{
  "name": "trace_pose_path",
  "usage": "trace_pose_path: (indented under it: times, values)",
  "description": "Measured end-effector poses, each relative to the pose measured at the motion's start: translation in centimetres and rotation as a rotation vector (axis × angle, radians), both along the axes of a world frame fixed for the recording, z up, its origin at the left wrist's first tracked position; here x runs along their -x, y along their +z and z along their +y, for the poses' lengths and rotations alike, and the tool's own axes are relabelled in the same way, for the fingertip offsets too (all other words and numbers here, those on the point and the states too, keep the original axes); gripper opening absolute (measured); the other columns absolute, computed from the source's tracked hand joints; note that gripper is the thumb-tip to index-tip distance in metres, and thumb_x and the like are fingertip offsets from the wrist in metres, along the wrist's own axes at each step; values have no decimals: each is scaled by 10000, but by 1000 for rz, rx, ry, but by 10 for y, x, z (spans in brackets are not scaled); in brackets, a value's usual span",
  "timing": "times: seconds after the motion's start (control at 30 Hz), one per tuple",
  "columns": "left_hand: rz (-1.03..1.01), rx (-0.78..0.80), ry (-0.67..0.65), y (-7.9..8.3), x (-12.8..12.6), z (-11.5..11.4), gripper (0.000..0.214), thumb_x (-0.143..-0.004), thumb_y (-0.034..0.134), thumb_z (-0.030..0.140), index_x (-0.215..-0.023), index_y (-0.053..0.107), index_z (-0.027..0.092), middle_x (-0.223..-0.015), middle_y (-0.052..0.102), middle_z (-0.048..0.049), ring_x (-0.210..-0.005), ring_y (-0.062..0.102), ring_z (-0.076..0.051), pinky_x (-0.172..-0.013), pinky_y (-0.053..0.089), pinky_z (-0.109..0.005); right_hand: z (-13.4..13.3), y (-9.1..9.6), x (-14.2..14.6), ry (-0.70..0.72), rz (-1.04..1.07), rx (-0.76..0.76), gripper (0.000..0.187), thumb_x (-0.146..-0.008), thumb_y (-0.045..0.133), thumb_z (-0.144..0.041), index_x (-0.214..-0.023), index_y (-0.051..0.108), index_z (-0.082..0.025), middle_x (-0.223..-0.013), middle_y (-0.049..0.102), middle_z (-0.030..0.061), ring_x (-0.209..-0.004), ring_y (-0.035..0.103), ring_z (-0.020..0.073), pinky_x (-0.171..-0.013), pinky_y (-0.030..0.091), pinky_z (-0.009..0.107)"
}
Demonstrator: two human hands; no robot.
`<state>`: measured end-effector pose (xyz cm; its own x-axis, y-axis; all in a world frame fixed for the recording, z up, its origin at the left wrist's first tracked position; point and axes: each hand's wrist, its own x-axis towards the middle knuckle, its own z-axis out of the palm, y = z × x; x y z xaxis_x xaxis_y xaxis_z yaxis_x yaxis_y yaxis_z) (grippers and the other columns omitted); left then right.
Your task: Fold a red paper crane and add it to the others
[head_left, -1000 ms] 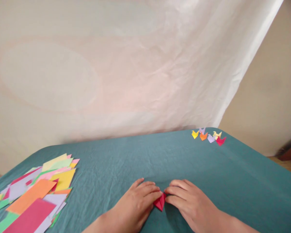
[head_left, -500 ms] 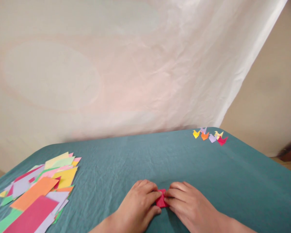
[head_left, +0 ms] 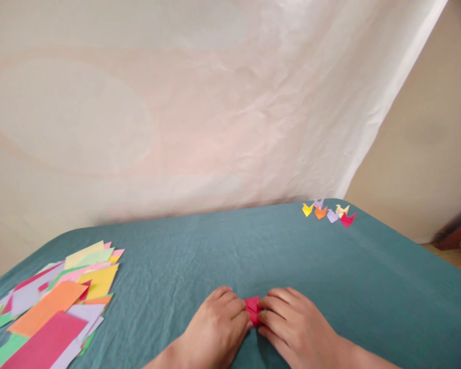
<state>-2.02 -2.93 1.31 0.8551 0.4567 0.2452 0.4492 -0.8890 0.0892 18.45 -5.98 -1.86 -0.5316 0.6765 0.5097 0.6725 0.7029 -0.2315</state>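
A small folded piece of red paper [head_left: 252,309] lies on the table between my two hands, near the front. My left hand [head_left: 222,322] has its fingers closed on the paper's left side. On its right side, the fingertips of my right hand [head_left: 292,320] pinch the edge. Fold lines show on the visible middle of the paper; its outer edges are hidden under my fingers.
A loose pile of coloured paper sheets [head_left: 57,312] covers the left of the table. Several small folded paper birds [head_left: 320,212], yellow, orange, lilac, cream and red, stand at the far right corner. A pale cloth [head_left: 200,102] hangs behind the green-covered table [head_left: 200,246].
My left thumb and fingers have shifted slightly over the red paper's lower left edge. The whole view has moved a little, so the pile and birds appear further left.
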Motion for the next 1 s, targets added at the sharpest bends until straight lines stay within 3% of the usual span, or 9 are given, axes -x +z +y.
trace_pose_path:
  times: [0.33, 0.57, 1.0]
  values:
    - [-11, 163, 109, 5, 1, -3, 185, -935, 434, 159, -824, 579, 190, -826, 606, -30, -797, 538, -184, -768, 405, -332, 1, 0, 6, -63, 104, 164, 122, -867, 575, -133, -754, 604, -169, -778, 610, 16, -788, 522, 171, -737, 412, 309]
    - [-143, 342, 314, 4, -2, -4, 91, -866, 555, 156, -790, 588, 195, -845, 594, -16, -855, 526, -188, -780, 370, -320, -1, 9, 7, -114, 187, 285, 115, -803, 617, -69, -778, 600, -179, -841, 605, 6, -841, 520, 177, -754, 398, 316]
    - [-159, 414, 432, 6, -7, -4, 146, -869, 520, 170, -749, 599, 197, -831, 602, -6, -833, 524, -184, -752, 331, -316, 3, 9, 8, -169, 186, 314, 144, -756, 649, -59, -742, 581, -186, -852, 594, -2, -844, 515, 177, -756, 402, 318]
